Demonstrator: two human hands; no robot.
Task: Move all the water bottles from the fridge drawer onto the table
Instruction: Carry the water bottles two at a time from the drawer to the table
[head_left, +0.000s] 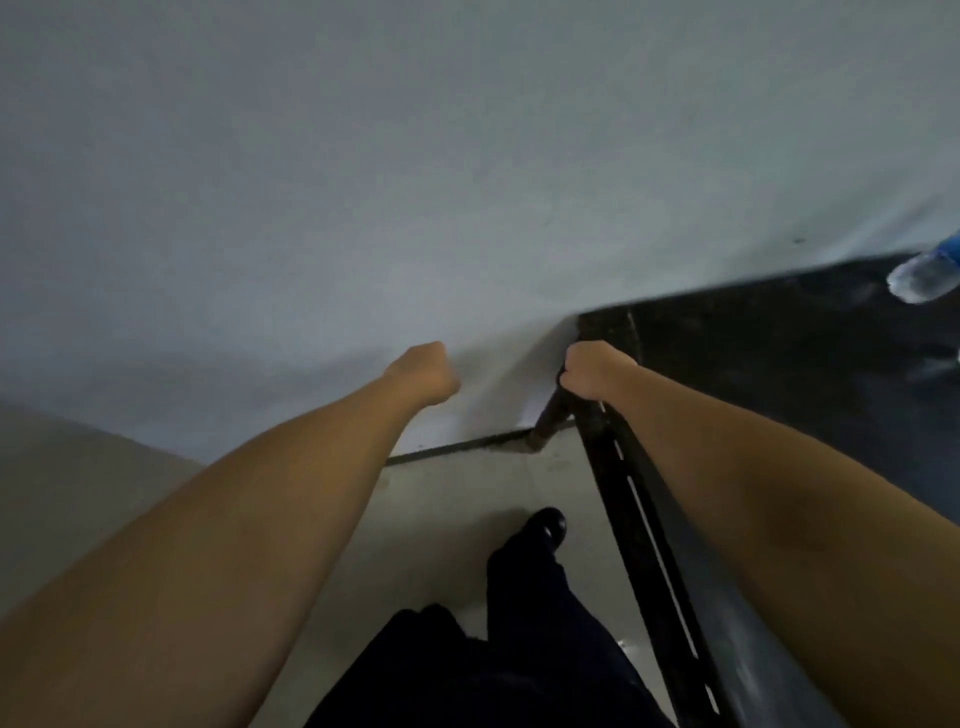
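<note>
Visibly, one water bottle (924, 278) on black table (779, 332).

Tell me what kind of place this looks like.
Probably a plain indoor room, hard to say more. A bare grey wall, pale floor and a black table with a water bottle at its far edge. No fridge is in view.

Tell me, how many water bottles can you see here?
1: a clear plastic water bottle with blue label on the dark table, far right edge. More may lie outside the frame.
</note>
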